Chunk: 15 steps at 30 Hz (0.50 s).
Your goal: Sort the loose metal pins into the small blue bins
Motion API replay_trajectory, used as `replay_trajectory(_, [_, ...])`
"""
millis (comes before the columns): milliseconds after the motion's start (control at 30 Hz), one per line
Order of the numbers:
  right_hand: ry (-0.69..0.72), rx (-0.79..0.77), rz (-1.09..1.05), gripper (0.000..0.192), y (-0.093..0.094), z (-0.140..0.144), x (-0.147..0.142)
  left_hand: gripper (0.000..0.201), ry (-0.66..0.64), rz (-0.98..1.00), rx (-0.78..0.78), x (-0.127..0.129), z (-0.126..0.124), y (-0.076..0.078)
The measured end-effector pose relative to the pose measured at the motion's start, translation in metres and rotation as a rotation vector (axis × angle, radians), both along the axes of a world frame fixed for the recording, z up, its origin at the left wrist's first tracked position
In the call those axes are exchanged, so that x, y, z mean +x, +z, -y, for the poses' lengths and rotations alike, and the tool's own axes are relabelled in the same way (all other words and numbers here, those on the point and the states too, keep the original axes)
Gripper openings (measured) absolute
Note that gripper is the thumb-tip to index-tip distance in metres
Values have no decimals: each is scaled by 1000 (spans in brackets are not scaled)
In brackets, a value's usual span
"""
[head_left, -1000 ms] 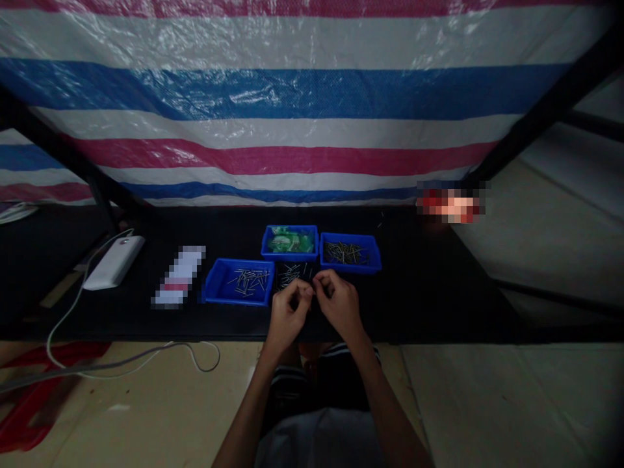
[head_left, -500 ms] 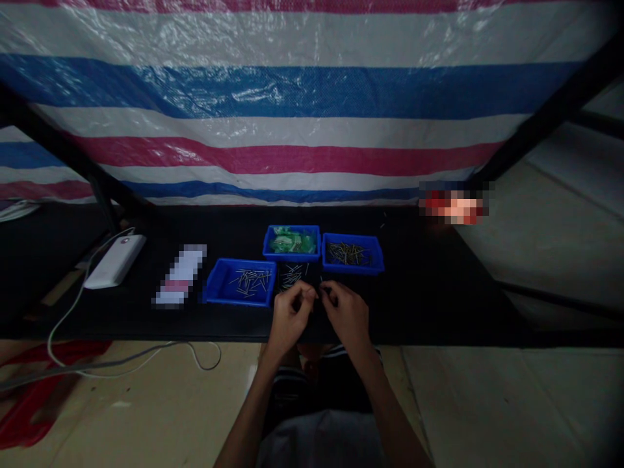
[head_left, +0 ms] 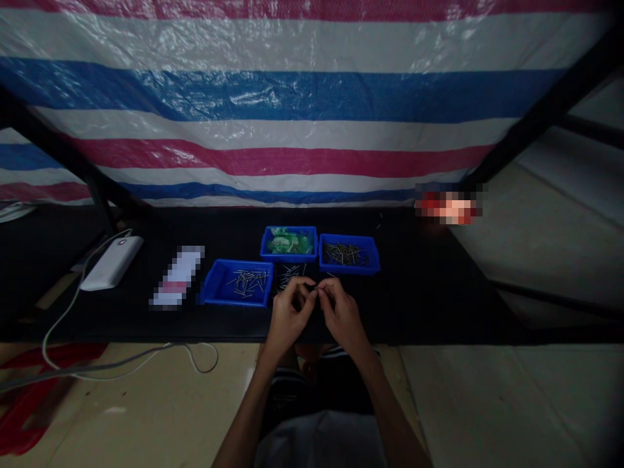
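Observation:
My left hand [head_left: 293, 307] and my right hand [head_left: 340, 311] meet fingertip to fingertip over the front of the black table. Both are closed in a pinch, and what sits between the fingertips is too small and dark to name. A thin metal pin [head_left: 330, 275] shows by the right fingers. Just beyond my left hand lies a loose pile of thin metal pins [head_left: 290, 273], partly hidden by the hand. To the left, a blue tray [head_left: 214, 292] holds several silver pins. Behind my right hand, another blue tray [head_left: 374, 263] contains brass-toned pins.
A third blue tray [head_left: 289, 259] with green plastic packets stands behind the pile. On the left are a blurred-out phone-like object [head_left: 178, 276], a white power strip [head_left: 112, 263] and its cable [head_left: 46, 344]. Striped sheeting [head_left: 312, 97] hangs at the table's back, between black frame bars.
My right hand has moved slightly left, so the fingertips of both hands now touch. The view has shifted a little; the trays have stayed in place.

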State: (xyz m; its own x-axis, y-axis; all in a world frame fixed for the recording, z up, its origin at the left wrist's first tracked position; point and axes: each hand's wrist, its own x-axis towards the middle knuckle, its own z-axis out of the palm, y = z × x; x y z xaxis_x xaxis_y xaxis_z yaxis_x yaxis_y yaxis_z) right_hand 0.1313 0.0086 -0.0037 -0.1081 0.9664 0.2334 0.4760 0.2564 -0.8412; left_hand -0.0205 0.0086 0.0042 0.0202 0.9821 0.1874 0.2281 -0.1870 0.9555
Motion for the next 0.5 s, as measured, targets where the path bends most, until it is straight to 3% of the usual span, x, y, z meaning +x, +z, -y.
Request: replay_trajectory(500, [98, -14, -246, 9, 3, 3, 1, 11, -23, -13, 69, -1, -1, 3])
